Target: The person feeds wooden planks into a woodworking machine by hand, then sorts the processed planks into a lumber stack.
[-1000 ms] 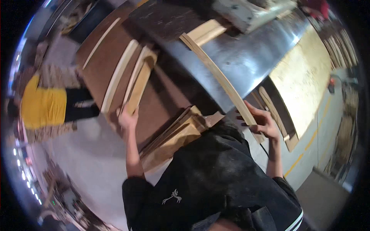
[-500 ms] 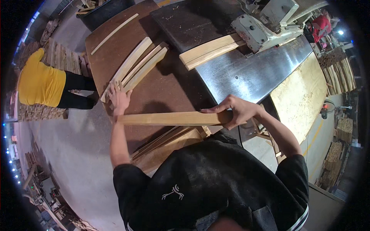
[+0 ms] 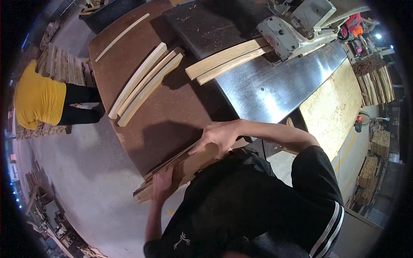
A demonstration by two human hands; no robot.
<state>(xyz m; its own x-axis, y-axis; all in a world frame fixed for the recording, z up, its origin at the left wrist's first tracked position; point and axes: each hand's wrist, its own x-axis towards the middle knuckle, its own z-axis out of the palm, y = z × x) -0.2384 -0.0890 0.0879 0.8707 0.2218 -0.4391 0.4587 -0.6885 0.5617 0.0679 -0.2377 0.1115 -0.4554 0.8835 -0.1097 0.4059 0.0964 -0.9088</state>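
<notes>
1. Left hand [image 3: 162,184] rests flat on the lower end of a stack of wooden slats [image 3: 183,167], fingers spread on top; whether it grips cannot be told.
2. Right hand [image 3: 218,136] is closed over the stack's upper end, fingers curled on the top slat.
3. The stack lies at the near edge of the brown bench [image 3: 172,107], against the person's body; long axis runs from lower left to upper right; slats are thin, pale and slightly curved.
4. Three curved pale strips [image 3: 144,84] lie side by side near the bench's far left corner; two more boards [image 3: 228,60] rest on the dark steel machine table [image 3: 275,90].
</notes>
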